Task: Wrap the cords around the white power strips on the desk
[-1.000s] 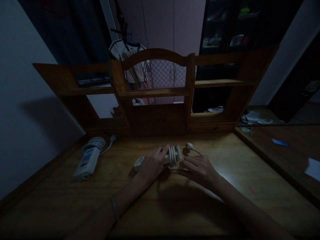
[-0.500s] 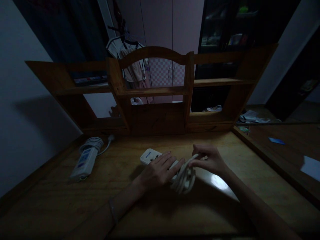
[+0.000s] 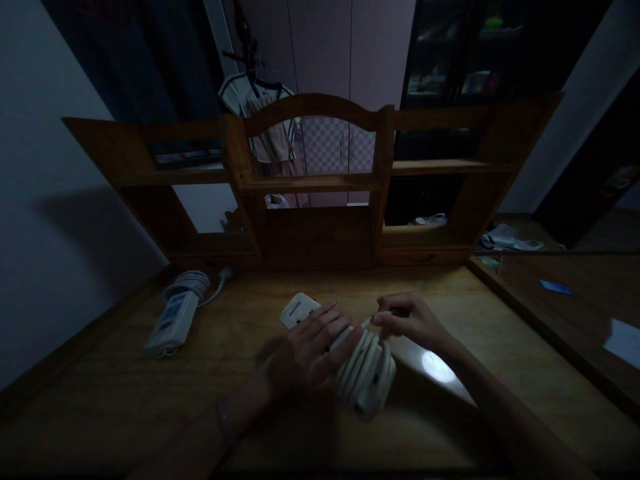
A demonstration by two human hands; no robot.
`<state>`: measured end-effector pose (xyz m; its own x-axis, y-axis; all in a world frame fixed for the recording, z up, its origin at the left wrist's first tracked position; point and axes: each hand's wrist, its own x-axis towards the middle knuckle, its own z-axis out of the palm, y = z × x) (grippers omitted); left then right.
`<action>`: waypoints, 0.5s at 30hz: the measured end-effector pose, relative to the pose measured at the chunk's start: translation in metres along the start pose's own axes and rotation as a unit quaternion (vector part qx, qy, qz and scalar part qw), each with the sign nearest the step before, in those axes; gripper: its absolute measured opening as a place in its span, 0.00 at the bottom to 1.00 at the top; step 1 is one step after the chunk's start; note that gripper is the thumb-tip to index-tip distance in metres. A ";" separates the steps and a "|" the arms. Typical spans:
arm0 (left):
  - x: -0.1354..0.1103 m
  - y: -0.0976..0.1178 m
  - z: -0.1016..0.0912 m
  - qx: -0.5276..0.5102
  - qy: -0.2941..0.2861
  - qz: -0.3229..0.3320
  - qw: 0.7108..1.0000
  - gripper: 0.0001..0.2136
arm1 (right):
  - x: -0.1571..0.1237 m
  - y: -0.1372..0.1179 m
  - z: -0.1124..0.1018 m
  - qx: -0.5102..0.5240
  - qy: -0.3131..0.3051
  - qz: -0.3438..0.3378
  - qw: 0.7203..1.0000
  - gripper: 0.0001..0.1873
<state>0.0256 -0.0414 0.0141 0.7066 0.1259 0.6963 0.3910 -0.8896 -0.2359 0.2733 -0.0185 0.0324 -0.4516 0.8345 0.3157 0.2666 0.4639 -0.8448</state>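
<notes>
A white power strip (image 3: pixel 299 308) marked with blue lettering lies tilted above the wooden desk, its cord (image 3: pixel 364 370) wound in several loops around the near end. Over the strip's middle lies my left hand (image 3: pixel 317 347), fingers closed round it and hiding much of its face. My right hand (image 3: pixel 407 320) pinches the cord just right of the loops, with a short stretch running taut between its fingertips and the strip. The cord's plug cannot be made out.
Another white power strip (image 3: pixel 173 323) with a coiled cord (image 3: pixel 187 287) lies at the desk's left. A wooden shelf unit (image 3: pixel 310 181) lines the back edge. Past a raised right edge (image 3: pixel 540 327) are a blue card (image 3: pixel 555 287) and white paper (image 3: pixel 625 343).
The strip's wound end has turned toward the camera, showing more of the loops. My right hand has moved slightly left, drawing the cord closer to the strip. My left hand stays on it.
</notes>
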 end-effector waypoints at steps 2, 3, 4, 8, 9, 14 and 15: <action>-0.002 -0.003 0.001 -0.016 -0.003 -0.030 0.999 0.22 | 0.000 0.001 0.002 -0.019 0.008 -0.004 1.000 0.20; -0.003 -0.004 0.002 -0.024 -0.002 -0.051 0.998 0.23 | 0.000 0.002 0.004 -0.032 0.015 -0.010 0.999 0.20; -0.004 -0.005 0.002 -0.030 0.002 -0.073 0.997 0.24 | 0.000 0.003 0.005 -0.048 0.023 -0.020 0.998 0.19; -0.007 -0.008 0.002 -0.038 0.006 -0.150 0.988 0.24 | 0.000 0.007 0.013 -0.150 0.069 -0.088 0.982 0.15; -0.007 -0.008 0.001 -0.042 0.004 -0.163 0.986 0.23 | 0.001 0.009 0.015 -0.183 0.074 -0.099 0.975 0.16; -0.008 -0.014 0.005 -0.065 0.016 -0.213 0.975 0.21 | 0.003 0.016 0.021 -0.344 0.074 -0.097 0.931 0.21; -0.009 -0.016 0.007 -0.065 0.026 -0.221 0.973 0.20 | 0.003 0.017 0.022 -0.360 0.077 -0.099 0.925 0.22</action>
<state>0.0178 -0.0253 0.0068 0.4543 0.4900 0.7440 0.5698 -0.8018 0.1801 0.2573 -0.0143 0.0094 -0.4399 0.7194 0.5376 0.7145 0.6430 -0.2758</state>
